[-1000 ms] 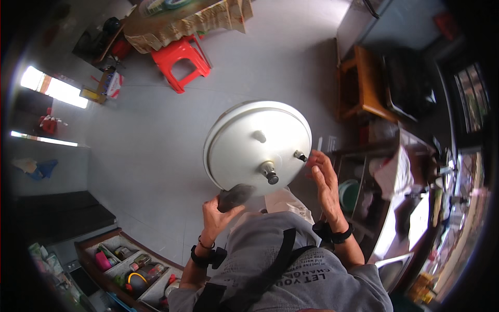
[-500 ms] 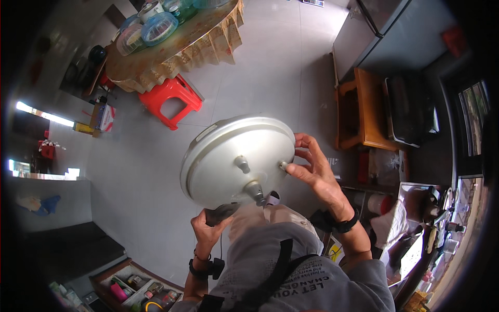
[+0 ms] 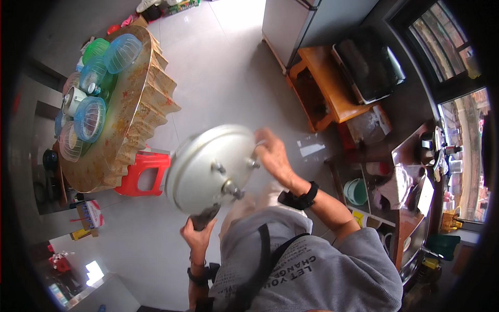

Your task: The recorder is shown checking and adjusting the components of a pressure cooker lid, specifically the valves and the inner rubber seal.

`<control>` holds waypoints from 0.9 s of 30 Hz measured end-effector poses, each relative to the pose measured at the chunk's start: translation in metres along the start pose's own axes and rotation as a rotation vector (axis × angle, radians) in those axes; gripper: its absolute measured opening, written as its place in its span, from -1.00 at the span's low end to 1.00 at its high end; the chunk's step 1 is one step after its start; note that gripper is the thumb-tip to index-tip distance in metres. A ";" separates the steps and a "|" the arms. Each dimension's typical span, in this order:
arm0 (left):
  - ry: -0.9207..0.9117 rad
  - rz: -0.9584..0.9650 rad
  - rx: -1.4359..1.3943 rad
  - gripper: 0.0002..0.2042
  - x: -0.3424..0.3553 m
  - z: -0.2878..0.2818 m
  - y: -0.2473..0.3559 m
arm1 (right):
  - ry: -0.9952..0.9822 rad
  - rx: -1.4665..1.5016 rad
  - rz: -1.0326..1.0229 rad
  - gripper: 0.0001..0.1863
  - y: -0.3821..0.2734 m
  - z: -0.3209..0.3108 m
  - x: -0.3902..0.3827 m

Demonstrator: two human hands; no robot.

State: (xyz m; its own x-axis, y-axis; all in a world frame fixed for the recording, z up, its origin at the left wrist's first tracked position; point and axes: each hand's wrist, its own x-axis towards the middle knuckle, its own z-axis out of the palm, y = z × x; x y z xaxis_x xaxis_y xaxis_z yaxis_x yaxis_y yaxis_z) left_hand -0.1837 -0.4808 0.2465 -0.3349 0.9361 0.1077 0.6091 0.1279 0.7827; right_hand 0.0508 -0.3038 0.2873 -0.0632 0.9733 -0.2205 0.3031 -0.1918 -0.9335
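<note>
A round silver pressure cooker lid (image 3: 200, 171) is held tilted in front of my body. Several small metal fittings stick out of the face turned toward me. My left hand (image 3: 197, 234) is closed around the lid's dark handle (image 3: 205, 216) at its lower edge. By the right rim is my right hand (image 3: 274, 156), its fingers bent and smeared by motion near one of the fittings (image 3: 253, 163). Whether those fingers grip the rim cannot be made out.
To the left, a cloth-covered table (image 3: 125, 125) bears several plastic food covers (image 3: 90, 119), with a red stool (image 3: 145, 174) at its edge. At the right stand a wooden bench (image 3: 332, 99) with a black case (image 3: 364, 67), a fridge (image 3: 291, 31) and a cluttered counter (image 3: 410, 140).
My view has swung to the right. The lid has come left and slightly down in the picture, still in my left hand. My right hand has shifted along with it, fingers more bent.
</note>
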 end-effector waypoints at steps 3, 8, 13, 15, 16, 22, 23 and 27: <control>-0.147 -0.121 -0.222 -0.68 0.052 0.023 -0.001 | 0.218 0.345 0.074 -0.85 0.010 -0.009 0.032; -0.330 -0.290 -0.267 -0.74 0.132 0.055 0.008 | 0.180 0.298 0.289 -0.79 0.039 -0.047 0.076; -0.390 -0.237 -0.263 -0.72 0.205 0.109 0.024 | 0.340 0.290 0.123 -0.78 0.049 -0.073 0.116; -0.411 -0.188 -0.204 -0.71 0.236 0.129 0.034 | 0.366 0.084 -0.180 -0.68 0.038 -0.084 0.143; -0.398 -0.135 -0.157 -0.70 0.249 0.139 0.042 | 0.308 0.056 -0.153 -0.59 0.029 -0.095 0.156; -0.437 0.054 -0.089 -0.67 0.326 0.204 0.097 | 0.408 -0.242 -0.314 -0.71 0.013 -0.146 0.238; -0.457 0.073 -0.096 -0.67 0.339 0.215 0.102 | 0.435 -0.248 -0.307 -0.71 0.012 -0.155 0.248; -0.487 0.290 0.031 -0.62 0.388 0.258 0.119 | 0.623 -0.377 -0.127 -0.84 0.025 -0.178 0.275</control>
State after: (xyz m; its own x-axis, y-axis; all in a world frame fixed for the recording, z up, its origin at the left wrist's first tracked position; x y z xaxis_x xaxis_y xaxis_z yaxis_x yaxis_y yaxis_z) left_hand -0.0554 -0.0175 0.2234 0.2149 0.9765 0.0144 0.6503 -0.1541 0.7439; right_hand 0.2103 -0.0187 0.2540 0.3981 0.8976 0.1893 0.6423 -0.1254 -0.7561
